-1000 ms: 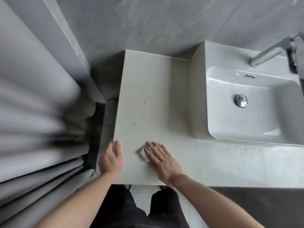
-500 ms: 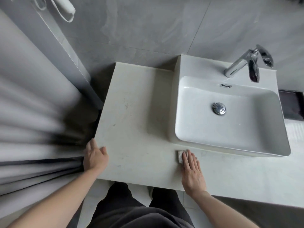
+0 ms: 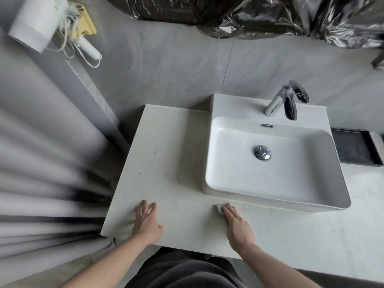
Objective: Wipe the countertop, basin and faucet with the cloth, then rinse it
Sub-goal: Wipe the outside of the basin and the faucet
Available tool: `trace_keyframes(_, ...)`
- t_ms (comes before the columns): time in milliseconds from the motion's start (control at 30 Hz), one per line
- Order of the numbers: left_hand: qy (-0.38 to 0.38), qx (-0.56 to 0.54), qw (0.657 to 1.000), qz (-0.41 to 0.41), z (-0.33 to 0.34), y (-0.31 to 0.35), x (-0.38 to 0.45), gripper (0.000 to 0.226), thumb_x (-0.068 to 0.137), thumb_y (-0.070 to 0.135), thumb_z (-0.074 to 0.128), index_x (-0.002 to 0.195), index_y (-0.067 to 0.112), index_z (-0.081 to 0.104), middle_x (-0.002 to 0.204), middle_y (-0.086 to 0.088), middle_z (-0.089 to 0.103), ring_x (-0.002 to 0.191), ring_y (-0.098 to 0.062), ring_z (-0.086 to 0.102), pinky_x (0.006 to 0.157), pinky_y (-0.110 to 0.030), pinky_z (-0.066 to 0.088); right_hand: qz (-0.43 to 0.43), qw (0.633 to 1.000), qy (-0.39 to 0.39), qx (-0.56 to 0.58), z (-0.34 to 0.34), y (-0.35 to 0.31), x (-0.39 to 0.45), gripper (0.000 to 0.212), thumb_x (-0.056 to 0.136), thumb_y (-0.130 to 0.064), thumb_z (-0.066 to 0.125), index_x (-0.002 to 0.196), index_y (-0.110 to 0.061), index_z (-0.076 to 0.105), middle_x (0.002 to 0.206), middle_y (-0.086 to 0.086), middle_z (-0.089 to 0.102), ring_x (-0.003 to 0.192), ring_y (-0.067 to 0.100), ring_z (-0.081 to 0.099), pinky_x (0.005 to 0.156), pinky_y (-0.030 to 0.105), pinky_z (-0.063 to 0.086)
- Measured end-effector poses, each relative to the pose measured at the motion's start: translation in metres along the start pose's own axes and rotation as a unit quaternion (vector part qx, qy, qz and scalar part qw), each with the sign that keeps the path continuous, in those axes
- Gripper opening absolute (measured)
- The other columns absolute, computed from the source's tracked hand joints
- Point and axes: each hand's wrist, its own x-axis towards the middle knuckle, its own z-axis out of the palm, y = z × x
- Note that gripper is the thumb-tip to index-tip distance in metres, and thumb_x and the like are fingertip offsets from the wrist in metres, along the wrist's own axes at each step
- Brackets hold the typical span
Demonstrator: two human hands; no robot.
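A pale marble countertop [image 3: 166, 159] carries a white rectangular basin [image 3: 239, 175] with a chrome drain plug [image 3: 262, 152] and a chrome faucet [image 3: 278, 102] at its back rim. My right hand [image 3: 236, 225] lies flat, pressing a small grey cloth [image 3: 219, 208] onto the counter just in front of the basin's near left corner; only the cloth's edge shows past my fingertips. My left hand [image 3: 146, 223] rests flat on the counter near its front left corner, fingers apart, holding nothing.
A grey curtain [image 3: 41, 173] hangs close to the counter's left edge. A white hair dryer [image 3: 41, 21] with its cord is mounted on the wall at upper left. Crumpled dark plastic sheeting [image 3: 270, 15] covers the wall above. A dark recessed tray [image 3: 355, 148] sits right of the basin.
My right hand slid the cloth rightward along the counter's front, from the left part to below the basin's corner. My left hand moved from the counter's left edge onto its top.
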Motion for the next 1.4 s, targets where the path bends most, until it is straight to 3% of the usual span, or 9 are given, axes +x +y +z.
trace_keyframes(100, -0.026, -0.043, 0.997, 0.050, -0.017, 0.005, 0.001, 0.068, 0.092, 0.032, 0.058, 0.154, 0.029, 0.032, 0.168, 0.003, 0.009, 0.155, -0.019, 0.009, 0.120, -0.035, 0.026, 0.067, 0.991, 0.001, 0.116, -0.021, -0.026, 0.006, 0.061, 0.092, -0.002, 0.040, 0.140, -0.035, 0.060, 0.126, -0.009, 0.072, 0.114, 0.015, 0.068, 0.088, 0.025, 0.052)
trace_keyframes(167, -0.040, -0.088, 0.987, 0.129, -0.033, 0.015, -0.003, 0.060, 0.092, 0.032, 0.061, 0.149, 0.030, 0.042, 0.159, 0.010, 0.032, 0.146, -0.010, 0.032, 0.117, -0.026, 0.030, 0.058, 0.974, -0.021, 0.217, -0.034, -0.048, 0.008, 0.044, 0.097, -0.011, 0.042, 0.121, -0.037, 0.069, 0.078, -0.004, 0.076, 0.075, 0.013, 0.070, 0.069, 0.032, 0.055)
trace_keyframes(300, -0.025, -0.196, 0.955, 0.223, -0.068, 0.050, -0.014, 0.058, 0.088, 0.036, 0.069, 0.142, 0.035, 0.049, 0.139, 0.015, 0.052, 0.123, 0.002, 0.053, 0.099, -0.019, 0.046, 0.023, 0.929, -0.046, 0.366, -0.070, -0.090, 0.005, 0.029, 0.103, -0.002, 0.039, 0.120, -0.018, 0.056, 0.075, 0.009, 0.069, 0.060, 0.009, 0.063, 0.063, 0.030, 0.054)
trace_keyframes(467, -0.114, -0.310, 0.907, 0.259, -0.108, 0.087, -0.017, 0.060, 0.079, 0.042, 0.075, 0.134, 0.046, 0.051, 0.127, 0.034, 0.057, 0.114, 0.004, 0.059, 0.093, -0.027, 0.055, 0.035, 0.890, -0.071, 0.449, -0.109, -0.120, 0.011, 0.016, 0.102, 0.001, 0.045, 0.112, -0.003, 0.057, 0.083, 0.004, 0.065, 0.069, 0.010, 0.058, 0.061, 0.015, 0.046)
trace_keyframes(667, -0.136, -0.367, 0.875, 0.287, -0.126, 0.111, -0.014, 0.035, 0.081, 0.035, 0.081, 0.111, 0.029, 0.067, 0.103, 0.005, 0.076, 0.095, -0.008, 0.072, 0.085, -0.027, 0.057, 0.055, 0.875, -0.025, 0.480, -0.139, -0.135, 0.015, 0.018, 0.096, 0.001, 0.048, 0.100, -0.003, 0.064, 0.080, 0.006, 0.071, 0.070, 0.019, 0.064, 0.063, 0.025, 0.049)
trace_keyframes(867, -0.095, -0.416, 0.863, 0.270, -0.135, 0.126, -0.011, 0.020, 0.088, 0.030, 0.076, 0.103, 0.018, 0.071, 0.099, 0.006, 0.077, 0.096, -0.007, 0.071, 0.088, -0.025, 0.052, 0.074, 0.850, 0.045, 0.520, -0.153, -0.121, 0.028, 0.021, 0.096, -0.002, 0.058, 0.109, -0.012, 0.072, 0.086, 0.008, 0.067, 0.068, 0.026, 0.065, 0.060, 0.033, 0.052)
trace_keyframes(1100, 0.048, -0.417, 0.886, 0.196, -0.163, 0.139, 0.040, 0.030, 0.076, 0.041, 0.068, 0.079, 0.013, 0.057, 0.070, 0.001, 0.068, 0.067, -0.016, 0.061, 0.066, -0.034, 0.049, 0.079, 0.963, 0.118, 0.230, -0.153, -0.065, 0.044, 0.028, 0.095, -0.012, 0.061, 0.113, -0.031, 0.070, 0.119, -0.019, 0.069, 0.105, 0.007, 0.066, 0.082, 0.015, 0.045)
trace_keyframes(1267, 0.123, -0.358, 0.911, 0.162, -0.201, 0.174, 0.089, 0.014, 0.093, 0.027, 0.057, 0.097, 0.015, 0.052, 0.088, -0.001, 0.065, 0.073, -0.020, 0.059, 0.056, -0.028, 0.040, 0.085, 0.994, 0.034, 0.055, -0.144, -0.022, 0.052, 0.041, 0.100, -0.030, 0.056, 0.141, -0.028, 0.059, 0.150, -0.008, 0.052, 0.139, 0.013, 0.048, 0.113, 0.027, 0.036)
trace_keyframes(1400, 0.146, -0.355, 0.912, 0.145, -0.217, 0.218, 0.131, 0.016, 0.094, 0.022, 0.049, 0.109, 0.021, 0.055, 0.105, -0.005, 0.067, 0.093, -0.029, 0.061, 0.074, -0.032, 0.044, 0.093, 0.994, -0.045, 0.026, -0.132, -0.014, 0.063, 0.047, 0.104, -0.041, 0.047, 0.150, -0.031, 0.050, 0.162, -0.006, 0.039, 0.151, 0.015, 0.034, 0.123, 0.030, 0.024)
